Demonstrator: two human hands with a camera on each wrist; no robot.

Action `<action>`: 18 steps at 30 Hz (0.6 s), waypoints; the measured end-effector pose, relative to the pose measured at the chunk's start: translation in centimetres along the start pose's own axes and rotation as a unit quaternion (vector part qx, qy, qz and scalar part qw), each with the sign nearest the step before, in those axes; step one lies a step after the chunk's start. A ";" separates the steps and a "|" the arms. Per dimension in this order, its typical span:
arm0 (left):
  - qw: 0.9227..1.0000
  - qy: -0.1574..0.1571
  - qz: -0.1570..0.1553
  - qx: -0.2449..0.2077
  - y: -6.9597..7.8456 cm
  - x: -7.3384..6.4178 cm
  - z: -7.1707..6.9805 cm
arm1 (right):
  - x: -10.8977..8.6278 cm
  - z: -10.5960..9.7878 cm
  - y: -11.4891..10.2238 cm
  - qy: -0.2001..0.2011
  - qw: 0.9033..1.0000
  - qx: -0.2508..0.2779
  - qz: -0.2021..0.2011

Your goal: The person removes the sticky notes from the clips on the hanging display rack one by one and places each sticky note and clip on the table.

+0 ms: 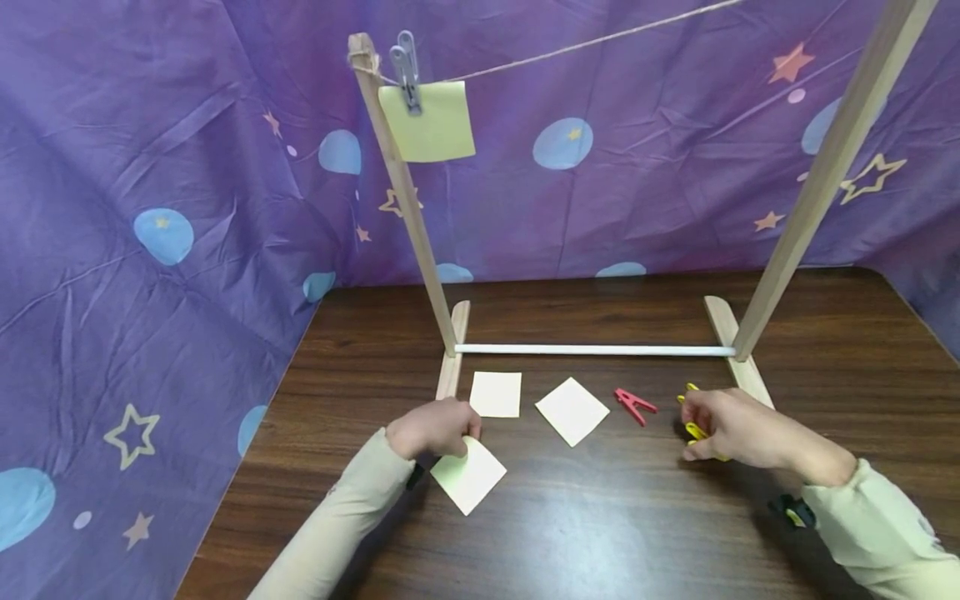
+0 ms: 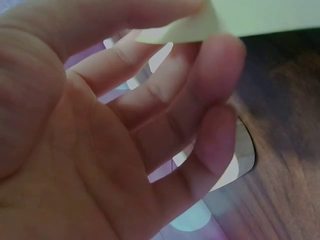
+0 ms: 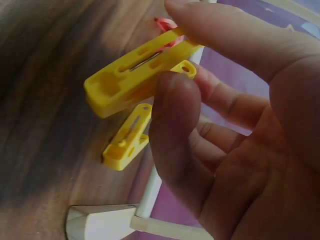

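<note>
My left hand pinches a corner of a pale yellow-green square of paper between thumb and fingers. That paper shows at the top of the left wrist view. On the right, my right hand holds a yellow clothespin between thumb and fingertips. A second yellow clothespin lies on the table just beyond it. Left of that hand is a red clothespin. Two more pale paper squares, one straight and one turned cornerwise, lie between the hands.
A wooden frame stands behind the papers, with a white rod low across it. Its string carries a yellow-green paper under a grey clothespin near the left post. A purple patterned cloth hangs around the table.
</note>
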State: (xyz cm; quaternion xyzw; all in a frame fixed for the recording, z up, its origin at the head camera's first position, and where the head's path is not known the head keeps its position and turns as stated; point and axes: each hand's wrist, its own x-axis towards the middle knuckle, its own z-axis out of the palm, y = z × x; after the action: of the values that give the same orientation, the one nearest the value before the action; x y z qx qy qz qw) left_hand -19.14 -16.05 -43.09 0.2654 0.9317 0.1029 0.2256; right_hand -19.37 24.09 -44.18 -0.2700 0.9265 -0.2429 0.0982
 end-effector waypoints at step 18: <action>0.998 0.012 -0.050 0.048 0.0 0.3 0.6 | 0.1 1.2 1.0 -0.051 0.996 0.040 0.060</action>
State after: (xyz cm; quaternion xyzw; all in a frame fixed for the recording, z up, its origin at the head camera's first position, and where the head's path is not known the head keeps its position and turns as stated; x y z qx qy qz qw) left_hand -19.10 -15.85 -43.74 0.2272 0.9504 0.0500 0.2064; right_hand -19.49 24.27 -45.73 -0.2217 0.9244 -0.2594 0.1703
